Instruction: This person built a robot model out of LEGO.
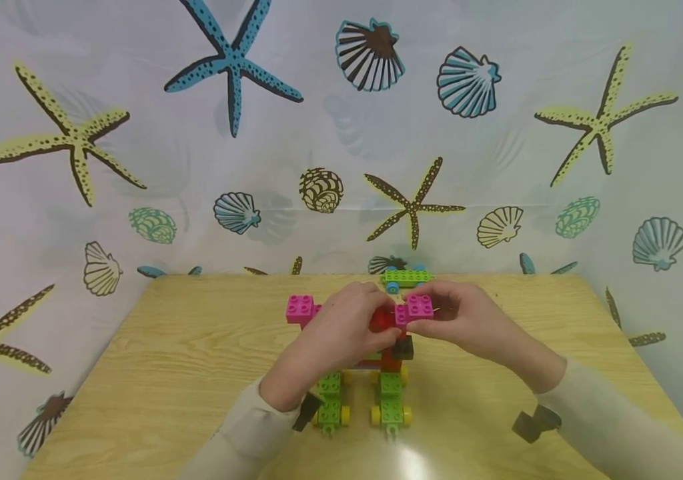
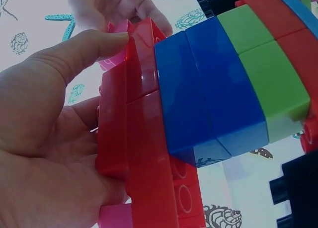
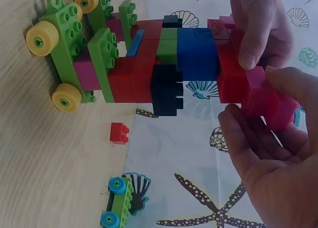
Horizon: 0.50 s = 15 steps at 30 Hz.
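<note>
A tall toy-brick figure stands on two green wheeled bases (image 1: 391, 400) with yellow wheels. In the right wrist view its body shows red bricks, blue bricks (image 3: 198, 53), a green layer and black bricks (image 3: 164, 91) at the sides. My left hand (image 1: 347, 323) grips the red bricks (image 2: 141, 99) along the top, thumb on the near face. My right hand (image 1: 467, 320) pinches pink bricks (image 1: 421, 305) at the right end of that red row, thumb on one side, fingers on the other. Another pink brick (image 1: 300, 309) juts out at the left end.
Behind the figure, near the back of the wooden table (image 1: 197, 320), is a green wheeled base (image 1: 406, 277) with blue wheels. A small red brick (image 3: 118, 133) lies near it. A cloth (image 1: 317, 133) printed with shells and starfish hangs beyond the table.
</note>
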Each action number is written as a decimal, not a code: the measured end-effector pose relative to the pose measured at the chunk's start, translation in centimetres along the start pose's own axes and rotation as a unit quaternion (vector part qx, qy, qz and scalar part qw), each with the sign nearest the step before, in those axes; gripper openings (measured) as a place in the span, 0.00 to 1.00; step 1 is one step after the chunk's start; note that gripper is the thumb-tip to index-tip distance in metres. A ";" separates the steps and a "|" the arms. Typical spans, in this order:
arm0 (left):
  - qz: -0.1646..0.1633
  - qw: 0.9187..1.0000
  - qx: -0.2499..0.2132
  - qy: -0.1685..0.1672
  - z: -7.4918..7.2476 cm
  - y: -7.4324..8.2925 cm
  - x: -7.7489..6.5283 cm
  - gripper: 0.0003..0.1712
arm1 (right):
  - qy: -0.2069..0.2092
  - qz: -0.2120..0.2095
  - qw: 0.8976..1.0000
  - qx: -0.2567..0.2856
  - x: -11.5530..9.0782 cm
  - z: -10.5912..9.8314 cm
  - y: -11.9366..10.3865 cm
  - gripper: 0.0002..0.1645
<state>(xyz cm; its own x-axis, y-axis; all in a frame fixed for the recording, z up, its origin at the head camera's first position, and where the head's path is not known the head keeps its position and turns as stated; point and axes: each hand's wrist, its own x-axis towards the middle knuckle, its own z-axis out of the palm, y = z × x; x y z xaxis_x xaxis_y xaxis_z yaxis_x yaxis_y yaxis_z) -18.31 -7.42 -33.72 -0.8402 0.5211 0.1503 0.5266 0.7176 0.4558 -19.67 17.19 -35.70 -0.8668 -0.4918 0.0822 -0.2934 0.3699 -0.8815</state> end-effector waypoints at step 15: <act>0.001 1.000 -0.002 -0.008 -0.2 0.1 0.0 0.17 | -0.006 -0.004 0.998 -0.064 0.6 0.2 -0.4 0.21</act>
<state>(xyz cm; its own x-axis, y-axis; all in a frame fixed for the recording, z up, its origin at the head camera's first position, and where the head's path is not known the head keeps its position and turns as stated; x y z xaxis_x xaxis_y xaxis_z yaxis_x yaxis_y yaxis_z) -18.28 -7.43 -33.49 -0.8366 0.5302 0.1379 0.5282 0.7139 0.4597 -19.95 16.57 -35.36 -0.8592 -0.5049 0.0829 -0.3508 0.4634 -0.8137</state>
